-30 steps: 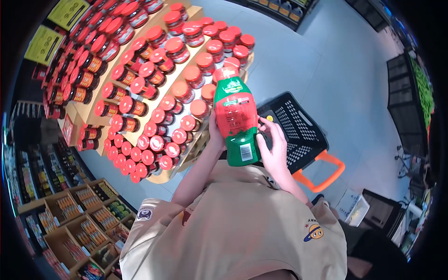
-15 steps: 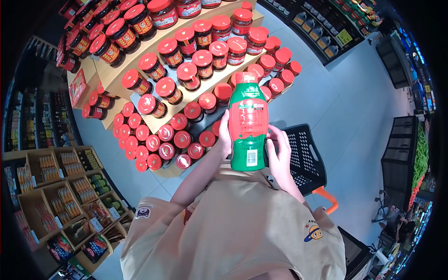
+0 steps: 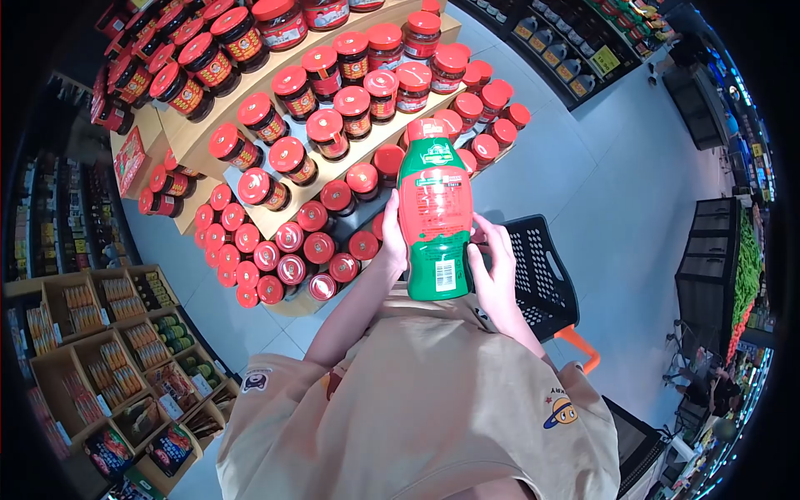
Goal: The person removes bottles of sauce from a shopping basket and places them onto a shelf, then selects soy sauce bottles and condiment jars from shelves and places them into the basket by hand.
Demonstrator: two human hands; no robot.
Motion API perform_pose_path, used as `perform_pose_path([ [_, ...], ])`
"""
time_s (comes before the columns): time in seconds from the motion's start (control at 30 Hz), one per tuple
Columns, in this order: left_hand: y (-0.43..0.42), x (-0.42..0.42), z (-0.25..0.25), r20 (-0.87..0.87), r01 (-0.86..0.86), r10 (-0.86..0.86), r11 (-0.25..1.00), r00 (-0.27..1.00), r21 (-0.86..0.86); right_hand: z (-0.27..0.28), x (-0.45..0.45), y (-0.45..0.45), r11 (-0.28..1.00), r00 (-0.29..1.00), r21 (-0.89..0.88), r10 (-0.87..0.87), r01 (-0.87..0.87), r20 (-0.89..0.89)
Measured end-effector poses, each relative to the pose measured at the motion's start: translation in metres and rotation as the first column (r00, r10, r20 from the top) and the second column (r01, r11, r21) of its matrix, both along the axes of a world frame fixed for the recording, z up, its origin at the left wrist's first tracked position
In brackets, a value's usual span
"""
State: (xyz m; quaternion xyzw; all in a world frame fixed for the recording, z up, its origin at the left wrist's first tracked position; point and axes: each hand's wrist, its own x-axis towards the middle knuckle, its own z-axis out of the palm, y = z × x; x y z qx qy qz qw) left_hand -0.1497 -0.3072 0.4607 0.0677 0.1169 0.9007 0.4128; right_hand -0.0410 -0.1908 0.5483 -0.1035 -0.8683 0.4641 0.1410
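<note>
A green-and-red squeeze bottle [image 3: 437,212] with a red cap is held in front of my chest, cap end away from me. Its printed back label and a white barcode face up at me. My left hand [image 3: 392,242] is closed around its left side, the fingers mostly hidden beneath it. On the lower right side, my right hand [image 3: 495,275] grips with bent fingers, its thumb near the front edge. Just beyond the bottle, a stepped wooden display [image 3: 321,173] carries rows of red-lidded jars [image 3: 265,190].
A black shopping basket [image 3: 537,271] with an orange handle [image 3: 581,346] stands right of my right hand. At lower left are wooden bins [image 3: 108,367] of packaged goods. Shelves with jugs [image 3: 557,58] line the back right. Green produce [image 3: 748,267] sits at far right.
The view has shifted slightly, so the display, basket and bottle appear a little further left and up. Both hands keep hold of the bottle, with the right fingers slightly higher along its side.
</note>
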Motion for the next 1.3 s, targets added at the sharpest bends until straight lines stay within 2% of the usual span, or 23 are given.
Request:
perform_pose_path([
  [0.07,0.003,0.007,0.007,0.009,0.001,-0.001,1.000,1.000,-0.025,0.003,0.005,-0.002,0.999,0.998,0.012,-0.051,0.050,0.046],
  [0.13,0.008,0.013,0.020,0.018,0.012,-0.012,0.999,1.000,-0.048,0.008,0.010,-0.007,0.981,0.991,-0.179,-0.047,0.069,0.127],
  [0.2,0.013,0.023,0.039,-0.061,0.019,-0.028,0.989,0.998,-0.145,0.011,0.008,-0.008,0.999,0.996,0.036,0.001,-0.004,0.091],
  [0.23,0.017,0.029,0.044,-0.131,-0.029,0.004,0.981,0.991,-0.190,0.003,0.008,0.002,1.000,0.989,-0.019,-0.001,0.004,0.146],
  [0.27,0.021,0.032,0.050,-0.200,-0.062,0.030,0.986,0.979,-0.152,0.003,0.007,0.013,0.963,0.982,-0.268,0.026,0.026,0.188],
  [0.33,0.031,0.035,0.059,-0.556,-0.305,0.104,0.910,0.825,-0.281,-0.020,0.014,0.031,0.912,0.998,-0.409,0.041,-0.019,0.045],
  [0.4,0.029,0.031,0.050,-0.604,-0.298,0.021,0.883,0.796,-0.363,-0.023,0.026,0.045,0.749,0.992,-0.662,0.063,0.026,0.111],
  [0.47,0.036,0.023,0.021,-0.616,-0.315,-0.023,0.844,0.787,-0.435,-0.037,0.040,0.054,0.450,0.993,-0.893,0.086,0.031,0.078],
  [0.5,0.043,0.020,0.026,-0.531,-0.204,-0.042,0.895,0.846,-0.396,-0.038,0.043,0.051,0.447,0.995,-0.894,0.064,0.039,0.076],
  [0.57,0.049,0.018,0.029,-0.320,0.119,-0.232,0.935,0.919,-0.335,-0.038,0.046,0.042,-0.176,0.960,-0.968,0.182,-0.181,-0.213],
  [0.67,0.065,0.017,0.014,-0.229,0.319,-0.445,0.842,0.866,-0.435,-0.037,0.055,0.039,-0.219,0.960,-0.955,0.151,-0.201,-0.237],
  [0.7,0.078,0.015,0.000,-0.206,0.440,-0.498,0.856,0.843,-0.272,-0.039,0.060,0.039,-0.232,0.956,-0.948,0.146,-0.219,-0.257],
  [0.73,0.090,0.013,-0.003,-0.191,0.541,-0.549,0.836,0.814,-0.098,-0.039,0.064,0.039,-0.230,0.958,-0.947,0.124,-0.225,-0.257],
  [0.87,0.110,0.035,-0.005,0.108,0.490,-0.484,0.870,0.869,-0.050,-0.041,0.089,0.052,-0.221,0.952,-0.944,0.127,-0.247,-0.278],
  [0.9,0.115,0.040,0.029,-0.092,0.574,-0.568,0.817,0.818,0.054,-0.046,0.104,0.054,-0.024,0.996,-0.997,0.043,-0.076,-0.077],
  [0.93,0.117,0.047,0.034,-0.089,0.556,-0.552,0.830,0.829,0.029,-0.052,0.118,0.058,0.148,0.991,-0.981,-0.077,0.122,0.111],
  [0.97,0.118,0.052,0.032,-0.068,0.548,-0.546,0.837,0.835,0.002,-0.060,0.135,0.076,0.517,0.996,-0.855,0.046,0.040,0.074],
  [1.0,0.118,0.056,0.029,-0.050,0.539,-0.539,0.842,0.841,-0.028,-0.043,0.146,0.083,0.582,0.997,-0.810,-0.051,0.073,0.053],
  [1.03,0.117,0.057,0.022,-0.058,0.536,-0.540,0.841,0.840,-0.076,-0.051,0.179,0.096,0.710,0.954,-0.638,-0.224,0.299,0.198],
  [1.07,0.121,0.056,0.025,-0.195,0.505,-0.514,0.858,0.835,-0.100,-0.040,0.208,0.114,0.916,0.902,-0.089,-0.364,0.392,0.234],
  [1.13,0.109,0.052,-0.024,-0.067,0.463,-0.511,0.821,0.857,-0.335,-0.048,0.287,0.139,0.815,0.783,0.467,-0.523,0.344,0.336],
  [1.23,0.109,0.053,-0.053,-0.022,0.480,-0.536,0.774,0.844,-0.412,-0.058,0.390,0.161,0.780,0.636,0.588,-0.568,0.213,0.522],
  [1.3,0.128,0.063,-0.035,-0.023,0.491,-0.547,0.769,0.837,-0.410,-0.065,0.418,0.172,0.797,0.672,0.588,-0.510,0.137,0.536],
])
